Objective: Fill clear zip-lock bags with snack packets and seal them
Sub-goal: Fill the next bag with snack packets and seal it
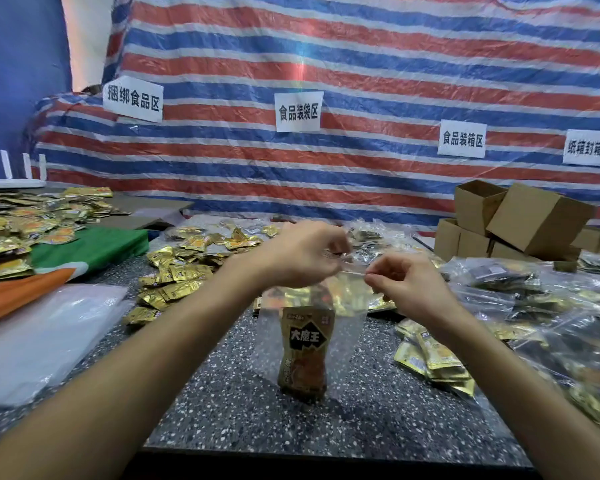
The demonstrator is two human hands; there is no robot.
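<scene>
A red, white and blue striped tarp [361,46] fills the whole back of the scene, with a strip of blue wall [18,64] at the far left. Four white paper signs [298,111] with printed black characters are stuck across the tarp. Below it runs a dark speckled stone-look table [243,417]. On its right side lies a broad heap of filled clear bags [551,306], too many and too overlapped to count, and behind them a stack of small cardboard boxes [537,220], two of them tipped on top. At the left lie one pile of empty clear bags [42,341], a folded green and orange cloth [90,247], and a white router [11,183] with four upright antennas. Loose gold snack packets [174,271] are scattered in dozens across the middle and far left. At the centre, between both forearms, one clear zip-lock bag [347,341] hangs upright over the table; whether its bottom touches the surface is unclear. Inside it stands a single brown snack packet [305,351] with bold white characters. The left hand [298,254] pinches the bag's top edge with curled fingers, and the right hand [406,285] pinches the same zip strip [352,270] just beside it.
</scene>
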